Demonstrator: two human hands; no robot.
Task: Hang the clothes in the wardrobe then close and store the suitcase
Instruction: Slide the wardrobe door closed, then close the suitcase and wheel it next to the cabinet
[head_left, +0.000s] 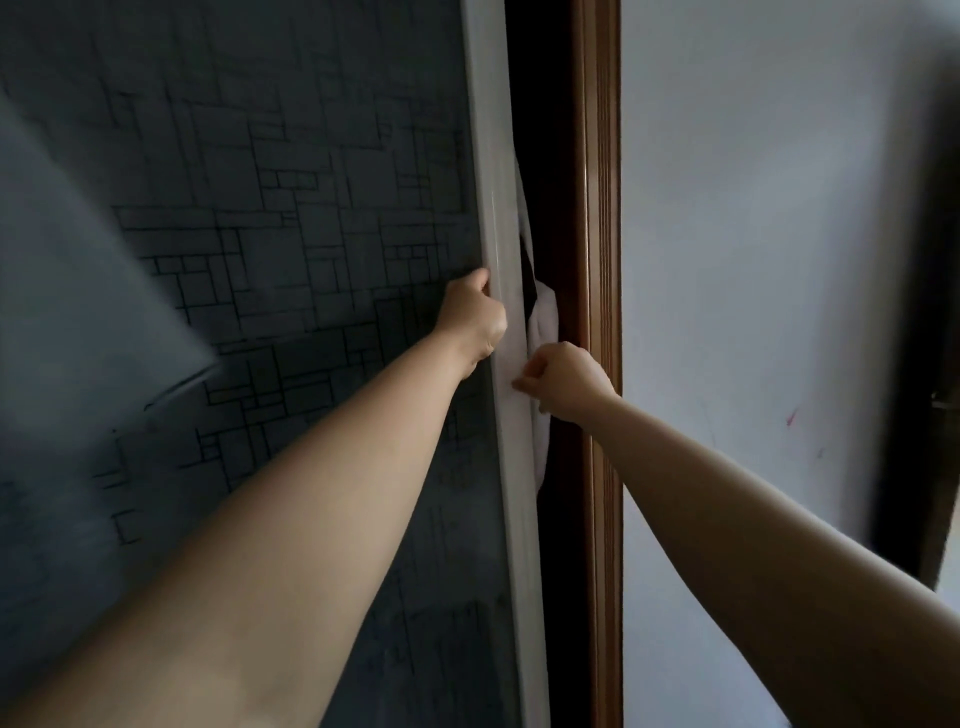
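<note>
I judge the hanging nearly done: the door (311, 234) stands almost shut against the frame (602, 208), with a dark gap just right of my left hand (475, 317), whose fingers (480, 278) curl round the door's pale edge. A white garment (545, 317) bulges from that gap between my hands. My right hand (566, 382) pinches its fold, probably to tuck it in. The suitcase is out of sight, so closing and storing it seem left.

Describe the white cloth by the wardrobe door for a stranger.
Find the dark patterned sliding door, its pale edge strip gripped by the left hand. In the dark gap between that strip and the brown wooden frame hangs the white cloth, the only soft thing there.
</note>
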